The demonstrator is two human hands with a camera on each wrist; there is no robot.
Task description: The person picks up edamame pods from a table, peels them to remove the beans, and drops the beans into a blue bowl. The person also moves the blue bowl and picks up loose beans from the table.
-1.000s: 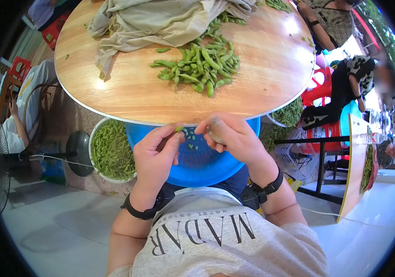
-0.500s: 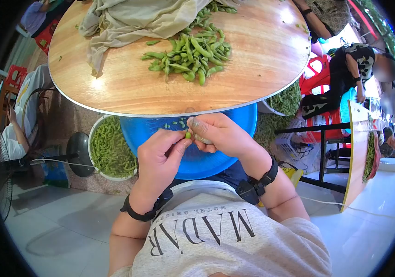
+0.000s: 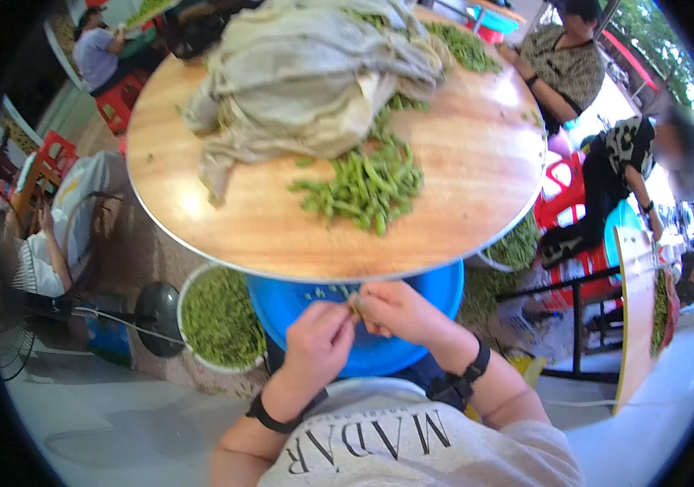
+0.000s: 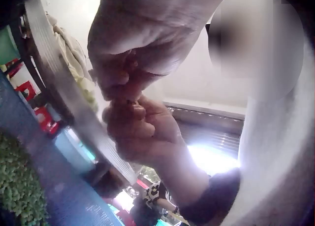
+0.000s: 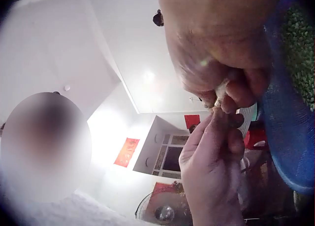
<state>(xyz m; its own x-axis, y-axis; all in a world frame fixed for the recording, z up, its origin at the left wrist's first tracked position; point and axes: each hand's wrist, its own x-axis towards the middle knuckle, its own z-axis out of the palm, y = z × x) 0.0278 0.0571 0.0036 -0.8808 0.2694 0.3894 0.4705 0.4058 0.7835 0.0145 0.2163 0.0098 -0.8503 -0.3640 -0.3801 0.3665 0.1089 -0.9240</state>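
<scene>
Over the blue basin [image 3: 451, 304] in front of the table, my left hand [image 3: 318, 339] and right hand [image 3: 402, 312] meet at the fingertips. Between them they pinch a small edamame pod [image 3: 353, 305], mostly covered by fingers. From the right wrist, a pale bit [image 5: 219, 99] shows between the curled right fingers, right at the tips of the left thumb and forefinger. Loose shelled beans [image 3: 332, 290] lie in the basin just beyond the hands. A pile of green edamame pods [image 3: 367, 188] sits on the round wooden table [image 3: 225, 235].
A crumpled beige cloth [image 3: 306, 89] covers the table's far part, with more pods [image 3: 461, 49] beside it. Pods [image 3: 221, 318] fill a white tub at left. A fan [image 3: 8, 333] stands far left. People sit around on red stools [image 3: 116, 105].
My hands were apart a second ago, with the pod in the left fingers; they have come together on it. The head view has tilted up, so table and hands appear lower.
</scene>
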